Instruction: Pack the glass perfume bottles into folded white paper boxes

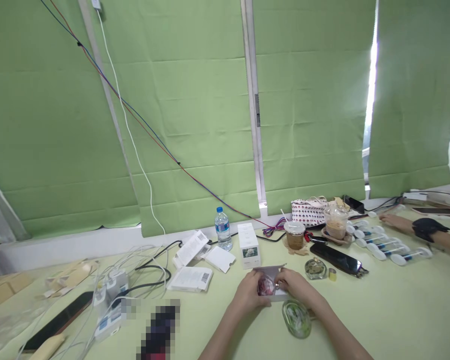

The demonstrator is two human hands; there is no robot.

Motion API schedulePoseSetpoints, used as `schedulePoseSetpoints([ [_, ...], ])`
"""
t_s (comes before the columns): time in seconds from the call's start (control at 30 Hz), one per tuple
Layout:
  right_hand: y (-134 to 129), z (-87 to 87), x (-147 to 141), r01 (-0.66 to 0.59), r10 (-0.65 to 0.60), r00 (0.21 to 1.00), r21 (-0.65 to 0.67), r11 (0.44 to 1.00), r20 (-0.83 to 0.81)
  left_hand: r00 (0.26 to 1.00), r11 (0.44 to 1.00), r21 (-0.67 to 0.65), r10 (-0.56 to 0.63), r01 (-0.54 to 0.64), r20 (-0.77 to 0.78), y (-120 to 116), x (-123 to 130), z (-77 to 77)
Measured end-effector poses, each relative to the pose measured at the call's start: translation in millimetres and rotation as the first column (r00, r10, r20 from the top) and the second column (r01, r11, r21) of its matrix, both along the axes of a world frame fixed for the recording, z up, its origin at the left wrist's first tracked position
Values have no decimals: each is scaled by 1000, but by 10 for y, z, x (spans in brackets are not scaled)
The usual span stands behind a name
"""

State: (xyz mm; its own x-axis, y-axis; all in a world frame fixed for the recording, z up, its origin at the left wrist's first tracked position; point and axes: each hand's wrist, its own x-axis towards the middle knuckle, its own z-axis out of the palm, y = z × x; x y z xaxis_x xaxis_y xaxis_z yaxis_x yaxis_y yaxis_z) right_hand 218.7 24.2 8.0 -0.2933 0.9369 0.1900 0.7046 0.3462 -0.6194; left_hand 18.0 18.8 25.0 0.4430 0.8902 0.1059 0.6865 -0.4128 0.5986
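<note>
A shallow grey box [275, 270] lies on the table in front of me with a reddish round glass perfume bottle [266, 285] in it. My left hand [248, 293] is closed on the box's left side, thumb along the near edge. From the right, my right hand [294, 284] pinches at the bottle's small shiny neck; its fingers partly hide what they grip. Just below, near my right wrist, lies a green-and-clear oval glass bottle [297, 319]. Beyond that wrist are another glass bottle [315, 269] and a small gold cap [332, 274].
Behind the box stand a white carton [249, 245] and a water bottle [223, 229]. White boxes [191, 279] and tangled cables [150, 270] lie left. Drink cups [295, 235], a long black case [337, 258] and several white-ended items [382, 245] are right, beside another person's arm [401, 224].
</note>
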Motion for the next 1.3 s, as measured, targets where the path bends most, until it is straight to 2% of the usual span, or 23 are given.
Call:
schedulePoseSetpoints([
  [0.1,30,-24,39,-48,48,999,-5,999,4,1000,1000,23,-3,4,-28,13,-8,-6],
  [0.4,40,-108,61,55,-55,998,17,998,-3,990,997,74,21,-10,-141,47,7,110],
  [0.63,-158,-129,551,201,-200,980,55,978,-18,971,996,83,-18,39,-240,85,94,215],
  [0.77,-320,-193,897,326,-328,944,66,943,27,979,993,94,-52,72,-196,23,210,258],
  [0.9,-403,-234,1148,444,-450,891,92,891,62,994,988,121,-91,97,-55,-97,521,257],
  [1.07,-363,-287,1332,540,-550,830,114,834,95,997,991,129,-48,40,63,-158,1162,169],
  [1.17,-343,-324,1377,534,-549,829,140,834,110,998,990,140,0,-8,56,-151,1492,94],
  [1.3,-345,-344,1379,506,-528,841,174,845,117,1000,987,157,28,-25,-14,-129,1770,-14],
])
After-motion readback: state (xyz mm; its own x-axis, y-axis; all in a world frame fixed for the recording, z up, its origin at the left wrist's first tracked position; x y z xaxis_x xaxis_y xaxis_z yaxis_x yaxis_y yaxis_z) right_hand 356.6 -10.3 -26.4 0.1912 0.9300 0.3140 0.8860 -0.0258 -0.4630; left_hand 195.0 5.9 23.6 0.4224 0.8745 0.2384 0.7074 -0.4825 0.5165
